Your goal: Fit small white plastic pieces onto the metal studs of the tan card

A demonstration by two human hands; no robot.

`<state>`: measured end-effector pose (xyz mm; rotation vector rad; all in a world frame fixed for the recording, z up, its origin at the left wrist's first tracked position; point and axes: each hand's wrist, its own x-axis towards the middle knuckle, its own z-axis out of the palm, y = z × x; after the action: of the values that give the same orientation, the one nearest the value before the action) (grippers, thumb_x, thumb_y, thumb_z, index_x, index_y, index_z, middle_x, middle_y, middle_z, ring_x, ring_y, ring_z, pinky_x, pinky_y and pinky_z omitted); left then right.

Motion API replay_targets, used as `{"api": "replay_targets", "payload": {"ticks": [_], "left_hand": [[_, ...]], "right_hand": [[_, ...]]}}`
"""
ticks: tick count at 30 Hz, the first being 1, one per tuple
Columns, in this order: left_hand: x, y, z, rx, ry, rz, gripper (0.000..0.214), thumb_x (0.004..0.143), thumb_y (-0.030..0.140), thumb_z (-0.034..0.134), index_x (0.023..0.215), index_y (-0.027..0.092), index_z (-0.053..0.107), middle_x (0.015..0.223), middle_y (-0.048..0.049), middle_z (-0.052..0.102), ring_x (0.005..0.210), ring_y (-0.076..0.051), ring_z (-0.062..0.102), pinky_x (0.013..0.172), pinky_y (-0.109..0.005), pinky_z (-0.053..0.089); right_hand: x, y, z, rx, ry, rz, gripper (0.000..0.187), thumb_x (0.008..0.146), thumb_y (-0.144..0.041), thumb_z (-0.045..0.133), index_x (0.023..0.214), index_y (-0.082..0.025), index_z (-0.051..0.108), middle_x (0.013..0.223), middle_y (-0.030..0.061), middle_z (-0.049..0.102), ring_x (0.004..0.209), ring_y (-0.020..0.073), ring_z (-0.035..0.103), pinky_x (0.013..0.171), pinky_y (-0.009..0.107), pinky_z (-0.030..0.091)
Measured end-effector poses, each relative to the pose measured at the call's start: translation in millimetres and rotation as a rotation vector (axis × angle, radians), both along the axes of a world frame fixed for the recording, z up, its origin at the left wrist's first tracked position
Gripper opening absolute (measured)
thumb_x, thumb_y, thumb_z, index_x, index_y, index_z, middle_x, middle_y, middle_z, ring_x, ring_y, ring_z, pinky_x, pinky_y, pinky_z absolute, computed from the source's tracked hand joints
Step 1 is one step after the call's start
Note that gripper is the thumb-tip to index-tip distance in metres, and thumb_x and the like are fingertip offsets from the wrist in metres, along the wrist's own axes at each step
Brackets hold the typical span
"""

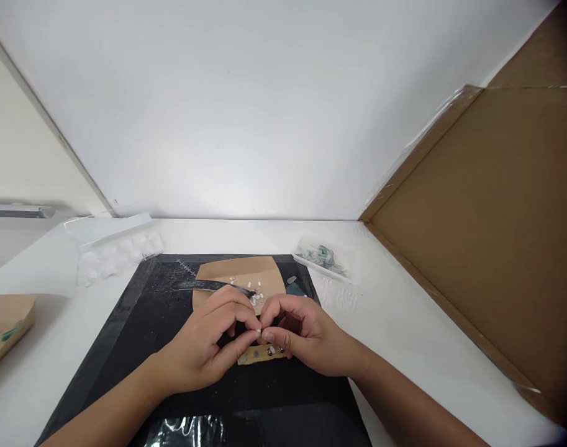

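My left hand (208,338) and my right hand (302,332) meet fingertip to fingertip over a black mat (138,335). Both are pinched together on a tiny pale piece (259,333) held between them. Just below the fingers lies a small brown strip (259,354) with metal studs. Behind the hands sits a tan card (246,273) carrying several small white pieces (256,292) and black tweezers (208,285).
A clear tray (327,257) with green and white parts stands at the right of the mat. A clear compartment box (115,245) stands at the back left. A large cardboard sheet (488,236) leans at the right. A cardboard box (6,323) sits at the left edge.
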<state>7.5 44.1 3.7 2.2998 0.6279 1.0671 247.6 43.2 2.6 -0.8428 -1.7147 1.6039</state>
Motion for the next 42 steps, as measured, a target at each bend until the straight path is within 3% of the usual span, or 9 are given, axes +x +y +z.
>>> {"api": "replay_targets", "payload": {"ticks": [5,11,15,26,42], "left_hand": [[1.0,0.8,-0.8,-0.047,-0.032,0.054,0.011,0.101,0.013,0.065,0.107,0.021,0.068,0.097,-0.0051,0.065,0.084,-0.015,0.060,0.069,-0.024,0.051],[1.1,2.9,-2.1,-0.088,-0.093,0.085,0.012,0.101,0.016,0.068,0.110,0.021,0.074,0.098,-0.0069,0.069,0.075,-0.012,0.065,0.056,-0.019,0.052],[-0.4,5.5,-1.3,-0.125,-0.117,0.082,0.020,0.101,0.016,0.068,0.116,0.023,0.078,0.100,-0.0079,0.071,0.071,-0.011,0.068,0.051,-0.017,0.051],[4.6,2.0,0.4,-0.267,-0.105,0.146,0.013,0.099,0.019,0.068,0.102,0.019,0.080,0.090,-0.0051,0.070,0.052,-0.004,0.054,0.040,-0.011,0.043],[6.3,-1.2,6.1,-0.162,-0.056,0.197,0.015,0.091,0.010,0.071,0.098,0.021,0.080,0.088,-0.0036,0.073,0.065,-0.008,0.065,0.043,-0.008,0.051]], "right_hand": [[-0.6,0.2,3.2,0.092,0.012,-0.004,0.025,0.096,-0.042,0.076,0.104,-0.019,0.068,0.098,0.0031,0.069,0.070,0.0099,0.057,0.060,0.023,0.046],[-3.7,0.6,2.9,0.303,-0.040,-0.098,0.017,0.104,-0.036,0.065,0.100,-0.020,0.070,0.091,0.0037,0.072,0.080,0.0151,0.065,0.071,0.028,0.052],[-4.0,-1.0,2.9,0.378,-0.065,-0.149,0.012,0.104,-0.031,0.064,0.099,-0.020,0.068,0.087,0.0030,0.073,0.076,0.0151,0.065,0.068,0.027,0.052],[-7.7,-6.4,5.8,0.545,-0.191,-0.255,0.009,0.099,-0.024,0.063,0.092,-0.021,0.068,0.082,0.0015,0.071,0.071,0.0142,0.061,0.067,0.027,0.050],[-7.8,-7.8,3.4,0.632,-0.246,-0.263,0.005,0.100,-0.022,0.064,0.095,-0.023,0.067,0.085,-0.0008,0.073,0.077,0.0140,0.067,0.074,0.029,0.051]]}}
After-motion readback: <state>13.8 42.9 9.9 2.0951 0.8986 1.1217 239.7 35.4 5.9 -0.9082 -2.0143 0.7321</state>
